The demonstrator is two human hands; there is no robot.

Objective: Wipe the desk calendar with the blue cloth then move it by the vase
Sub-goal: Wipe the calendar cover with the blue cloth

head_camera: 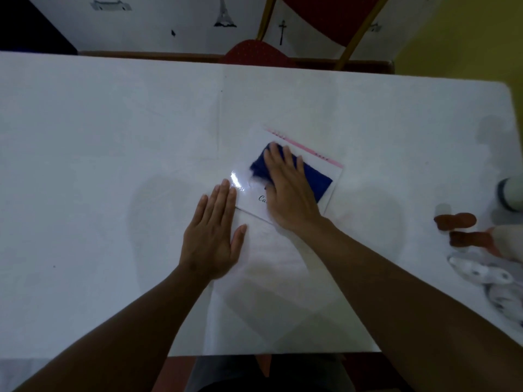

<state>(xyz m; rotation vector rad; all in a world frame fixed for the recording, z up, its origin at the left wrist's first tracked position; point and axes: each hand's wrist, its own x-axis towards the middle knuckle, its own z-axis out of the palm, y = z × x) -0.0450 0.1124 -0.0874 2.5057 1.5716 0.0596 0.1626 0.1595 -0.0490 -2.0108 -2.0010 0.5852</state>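
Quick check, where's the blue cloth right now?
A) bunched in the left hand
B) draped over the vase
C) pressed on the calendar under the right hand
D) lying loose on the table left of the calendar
C: the blue cloth lies flat on the desk calendar with the right hand spread over it, while the left hand rests flat at the calendar's near-left corner.

- We count 2 hands: left hand point(210, 239), right hand point(287, 190).
- We see 1 blue cloth point(319, 181).
- 1 desk calendar point(304, 154).
- 1 counter point(113, 165).
- 1 red chair point(254, 53).
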